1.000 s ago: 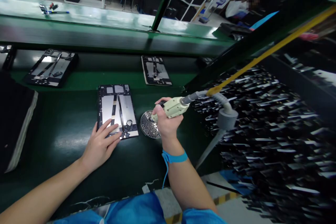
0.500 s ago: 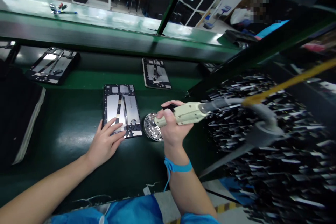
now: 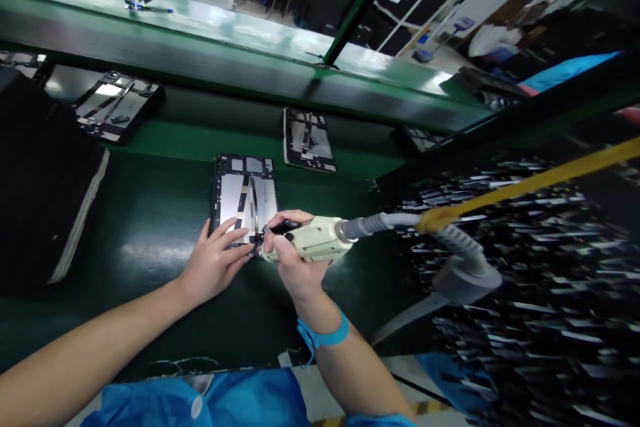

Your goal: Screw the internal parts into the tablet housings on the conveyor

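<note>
An opened tablet (image 3: pixel 231 195), its metal inside and dark ribbon cables facing up, lies flat on the green bench. My left hand (image 3: pixel 214 263) rests on its lower edge with the fingers stretched out. Wrapped around a pale green electric screwdriver (image 3: pixel 320 239) is my right hand (image 3: pixel 295 265), a blue strap at its wrist. The screwdriver is tilted nearly level, and its tip is at the tablet's lower right corner, close to my left fingertips. My right hand and the tool cover that corner. The round metal screw dish is out of sight.
Similar opened tablets (image 3: pixel 309 139) lie along the green strip behind the bench. A black stack (image 3: pixel 45 180) stands at left. On the right are a screwdriver cable (image 3: pixel 395 221), a yellow strap (image 3: pixel 530 177), a grey holder (image 3: pixel 465 280) and a dense mass of dark and shiny strips (image 3: pixel 560 293).
My right hand has brought the screwdriver left, from over the round metal screw dish to the tablet's lower right corner. My left hand stays on the tablet. The whole view has shifted slightly.
</note>
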The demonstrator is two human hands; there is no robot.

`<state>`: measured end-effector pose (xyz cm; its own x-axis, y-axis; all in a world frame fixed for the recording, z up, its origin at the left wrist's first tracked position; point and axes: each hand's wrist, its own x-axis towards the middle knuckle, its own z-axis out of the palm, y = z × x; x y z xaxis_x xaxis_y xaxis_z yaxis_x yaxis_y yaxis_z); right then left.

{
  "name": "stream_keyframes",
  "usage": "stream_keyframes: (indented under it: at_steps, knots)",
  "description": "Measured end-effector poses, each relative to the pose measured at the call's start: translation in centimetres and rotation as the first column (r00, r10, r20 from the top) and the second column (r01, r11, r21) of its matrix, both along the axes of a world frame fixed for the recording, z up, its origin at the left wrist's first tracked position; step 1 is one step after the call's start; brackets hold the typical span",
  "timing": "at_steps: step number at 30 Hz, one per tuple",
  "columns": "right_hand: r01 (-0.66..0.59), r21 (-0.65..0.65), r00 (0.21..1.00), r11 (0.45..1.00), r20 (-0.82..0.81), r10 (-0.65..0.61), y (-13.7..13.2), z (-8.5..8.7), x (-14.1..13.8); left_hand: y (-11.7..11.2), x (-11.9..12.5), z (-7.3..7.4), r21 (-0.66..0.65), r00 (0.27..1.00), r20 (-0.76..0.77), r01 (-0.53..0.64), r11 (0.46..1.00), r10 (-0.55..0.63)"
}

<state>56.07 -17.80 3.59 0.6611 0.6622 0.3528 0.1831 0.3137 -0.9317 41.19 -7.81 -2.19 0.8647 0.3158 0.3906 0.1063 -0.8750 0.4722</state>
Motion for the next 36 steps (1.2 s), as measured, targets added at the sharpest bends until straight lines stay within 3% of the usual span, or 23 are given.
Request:
stream_keyframes:
  at_steps: [9,16,19,22,24,30,36]
  knots:
    - [-0.021,-0.037,0.999,0.999,0.043,0.022,-0.2,0.3,-0.4,-0.1,-0.3,0.1,0.003,0.999,-0.046,0.004,1.0,-0.003]
    - [-0.04,0.041,0.998,0.998,0.049,0.038,-0.4,0.5,-0.3,0.0,-0.3,0.2,0.001,1.0,-0.031,-0.003,1.0,0.003]
    - [0.121,0.08,0.992,0.989,0.033,-0.124,-1.1,1.0,1.8,0.1,-0.3,0.0,0.003,1.0,-0.026,-0.01,1.0,0.01]
    - [0.351,0.095,0.933,0.932,0.043,-0.356,-1.6,0.9,4.7,0.0,-0.3,-0.1,0.015,0.999,-0.04,-0.01,1.0,0.01]
    - [0.428,0.073,0.899,0.901,0.068,-0.433,-1.8,0.6,6.1,0.0,-0.3,0.0,0.02,0.999,-0.047,-0.011,1.0,0.012]
    - [0.442,0.013,0.89,0.897,0.118,-0.44,-1.9,-0.7,7.1,0.0,-0.4,0.2,-0.01,0.999,-0.045,-0.002,1.0,0.002]
    - [0.47,-0.02,0.879,0.883,0.103,-0.465,-1.9,-0.7,7.1,0.0,-0.5,0.3,-0.018,0.998,-0.065,0.001,1.0,-0.003]
